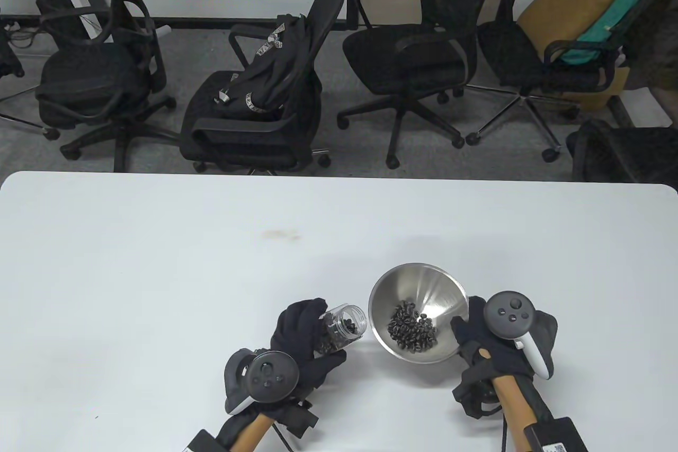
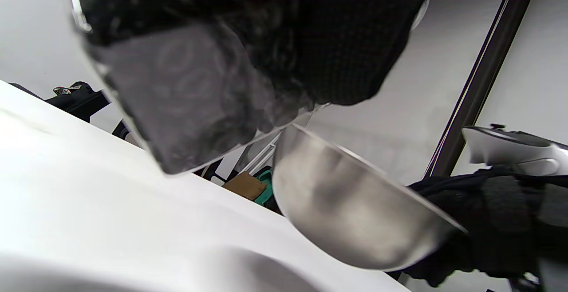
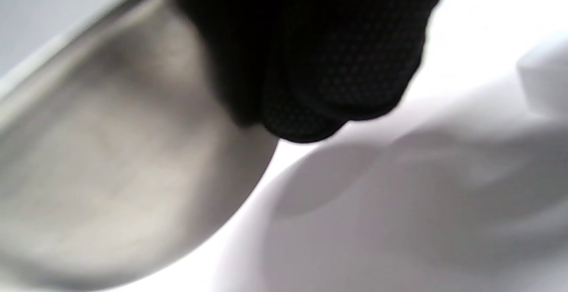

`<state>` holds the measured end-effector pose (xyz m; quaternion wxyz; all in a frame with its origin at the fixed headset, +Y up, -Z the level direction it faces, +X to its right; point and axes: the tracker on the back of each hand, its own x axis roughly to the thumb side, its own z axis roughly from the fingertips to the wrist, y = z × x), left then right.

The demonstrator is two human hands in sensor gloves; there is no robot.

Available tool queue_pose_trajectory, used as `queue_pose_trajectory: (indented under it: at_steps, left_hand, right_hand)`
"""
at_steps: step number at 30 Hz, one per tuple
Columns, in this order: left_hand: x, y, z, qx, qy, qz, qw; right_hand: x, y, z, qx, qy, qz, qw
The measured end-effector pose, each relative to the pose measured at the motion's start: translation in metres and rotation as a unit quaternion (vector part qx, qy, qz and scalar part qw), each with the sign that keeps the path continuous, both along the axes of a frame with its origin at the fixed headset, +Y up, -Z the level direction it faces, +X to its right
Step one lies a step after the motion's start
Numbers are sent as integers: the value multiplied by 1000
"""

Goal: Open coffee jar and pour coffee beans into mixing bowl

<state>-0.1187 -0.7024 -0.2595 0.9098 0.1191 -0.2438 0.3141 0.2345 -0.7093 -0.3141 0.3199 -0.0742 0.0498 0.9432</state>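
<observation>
My left hand (image 1: 304,338) grips a clear coffee jar (image 1: 343,326), open and tilted with its mouth toward the bowl; dark beans show inside it. The jar also fills the top of the left wrist view (image 2: 191,105). A steel mixing bowl (image 1: 424,282) sits tipped toward the jar, with a pile of coffee beans (image 1: 412,327) inside. My right hand (image 1: 476,340) holds the bowl's right rim and lifts that side. The bowl's outside shows in the left wrist view (image 2: 350,212) and the right wrist view (image 3: 111,163). The jar's lid is not in sight.
The white table (image 1: 212,261) spreads wide to the left and back. Several black office chairs (image 1: 413,49) stand beyond its far edge, one with a black bag (image 1: 270,70).
</observation>
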Motion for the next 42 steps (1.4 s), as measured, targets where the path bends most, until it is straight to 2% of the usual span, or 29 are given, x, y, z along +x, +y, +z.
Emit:
queue_pose_trajectory:
  at_steps: [6, 14, 25, 31, 35, 38, 42]
  left_hand:
    - [-3, 0, -1, 0, 3, 9, 1000]
    - [-10, 0, -3, -6, 9, 22, 1000]
    - [-12, -1, -5, -15, 11, 29, 999]
    - [-11, -2, -6, -16, 8, 23, 1000]
    - [-11, -2, -6, -17, 8, 20, 1000]
    - [-11, -3, -6, -18, 8, 18, 1000]
    - [-9, -4, -6, -20, 6, 12, 1000]
  right_hand:
    - [-7, -10, -34, -42, -43, -51, 997]
    - [-9, -36, -69, -69, -110, -97, 987]
    - [-11, -61, -90, -90, -131, -114, 981]
    - [-7, -63, -82, -80, -135, -153, 976]
    - [4, -53, -68, -82, -97, -189, 974]
    - [17, -38, -51, -67, -62, -189, 978]
    - [34, -6, -25, -9, -11, -102, 995]
